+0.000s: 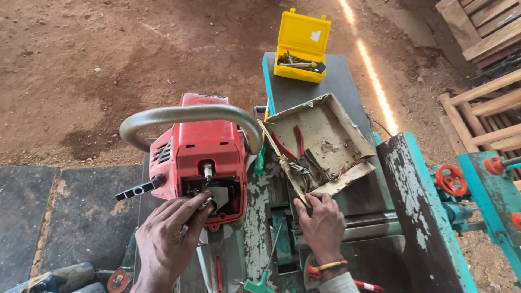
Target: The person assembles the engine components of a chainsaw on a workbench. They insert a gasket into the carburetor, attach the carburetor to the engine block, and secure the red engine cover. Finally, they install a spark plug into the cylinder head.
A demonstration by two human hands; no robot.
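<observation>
A red chainsaw body point(203, 154) with a grey curved handle point(190, 116) sits on a worn teal machine table point(255, 217). My left hand point(168, 236) rests against its open rear end, fingertips on a small metal part by the white piece. My right hand point(323, 222) reaches into the near corner of a torn cardboard tray point(331, 133) that holds red-handled pliers point(293, 144) and other small tools; whether the fingers grip anything is hidden.
An open yellow box point(301, 46) with metal bits stands at the table's far end. A green-handled tool point(259, 282) lies near the front. Red handwheels point(449, 180) and wooden frames point(488, 108) are at right. Dirt floor lies beyond.
</observation>
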